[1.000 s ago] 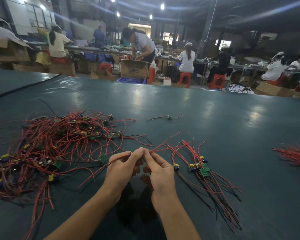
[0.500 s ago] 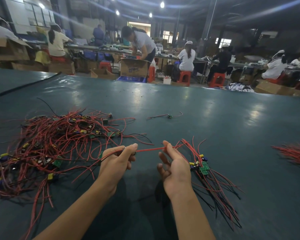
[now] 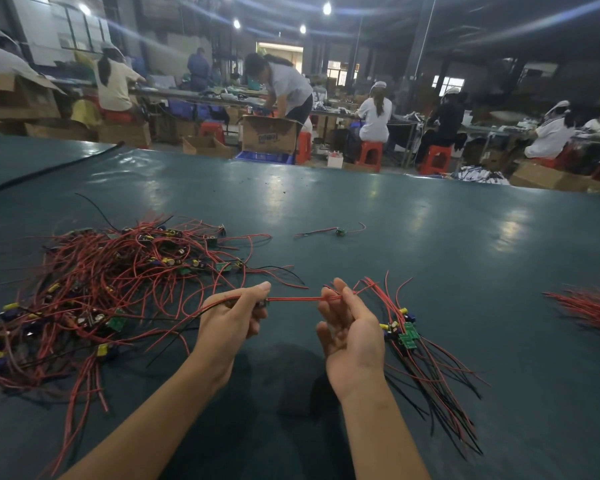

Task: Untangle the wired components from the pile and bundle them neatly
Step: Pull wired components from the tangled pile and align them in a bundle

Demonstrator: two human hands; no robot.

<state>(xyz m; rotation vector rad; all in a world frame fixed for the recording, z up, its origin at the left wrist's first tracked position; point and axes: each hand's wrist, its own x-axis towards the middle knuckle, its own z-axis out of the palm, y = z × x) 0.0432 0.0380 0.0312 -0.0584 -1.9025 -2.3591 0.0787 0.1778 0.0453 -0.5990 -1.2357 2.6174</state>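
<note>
Two hands over the table [image 3: 430,244] | left hand [image 3: 232,320] grips one end of a red wire [image 3: 295,299] | right hand [image 3: 352,330] pinches the other (wire straight between them) | pile [image 3: 111,289] at 9 o'clock | bundle [image 3: 426,355] at 3 o'clock, just beside right hand | stray [image 3: 340,232] at 12 o'clock.

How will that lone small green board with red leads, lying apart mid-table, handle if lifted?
Likely floppy: the lone small green board has thin red leads curling loosely on the dark green table. Probably light, so a push should slide it. Leads may snag, as in the tangled wire pile.
</note>
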